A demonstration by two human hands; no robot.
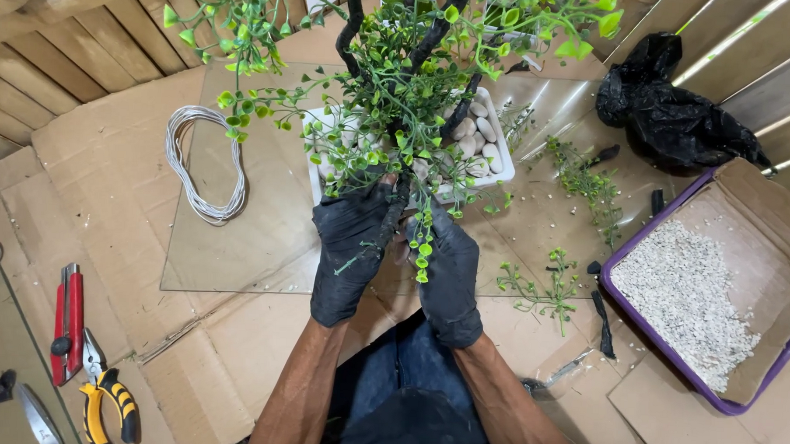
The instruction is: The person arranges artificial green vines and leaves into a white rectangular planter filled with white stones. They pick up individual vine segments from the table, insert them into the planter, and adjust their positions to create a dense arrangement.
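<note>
Reaching forward, both gloved | left hand (352, 247) clenched around dark branch (393, 215) beside white pot (502, 156) | right hand (448, 272) grasped leafy sprig (422, 245)

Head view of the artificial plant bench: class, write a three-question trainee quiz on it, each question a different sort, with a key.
1. True or false: both the left hand and the right hand wear black gloves.
2. Which lies on the person's left side of the white planter? A) coil of white wire B) black plastic bag C) purple-edged box of white gravel
3. Fill in: the planter under the artificial plant is topped with pale ____.

Key: 1 true; 2 A; 3 pebbles.
</note>
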